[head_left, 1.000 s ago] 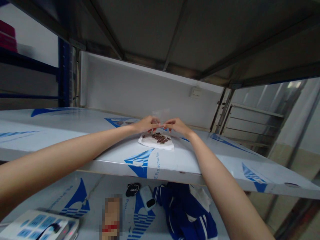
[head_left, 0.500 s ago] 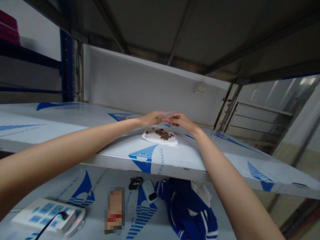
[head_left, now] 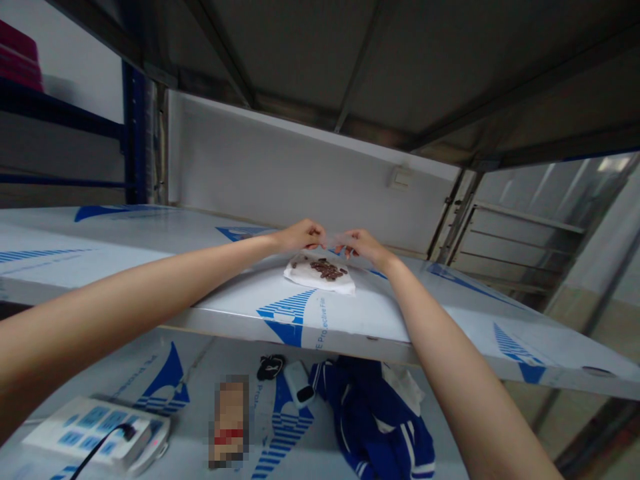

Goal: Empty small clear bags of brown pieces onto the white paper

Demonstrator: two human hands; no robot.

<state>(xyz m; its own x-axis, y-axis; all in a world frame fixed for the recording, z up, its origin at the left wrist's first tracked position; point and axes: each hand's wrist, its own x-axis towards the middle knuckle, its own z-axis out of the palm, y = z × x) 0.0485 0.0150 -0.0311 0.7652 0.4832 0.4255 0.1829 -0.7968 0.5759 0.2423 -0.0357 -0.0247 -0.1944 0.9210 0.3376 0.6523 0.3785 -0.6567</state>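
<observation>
Both my hands are raised over a white shelf board (head_left: 150,230) covered in blue-printed protective film. My left hand (head_left: 300,235) and my right hand (head_left: 363,244) pinch opposite edges of a clear plastic bag (head_left: 332,240), which is faint against the wall. Just below them, a crumpled white tissue (head_left: 320,278) lies on the board. A small heap of dark brown pieces (head_left: 326,269) rests on it, not touching my hands. The bag's inside cannot be made out.
On the lower shelf are a white power strip (head_left: 95,427), a pixelated object (head_left: 229,420), a white device (head_left: 299,383), a black item (head_left: 271,367) and a blue-and-white garment (head_left: 375,427). A shelf hangs overhead; a blue upright (head_left: 134,133) stands left.
My fingertips have drawn slightly apart, spreading the bag between them. Earlier it stood up above my fingers. The view has shifted a little, and the tissue and brown pieces stay in place.
</observation>
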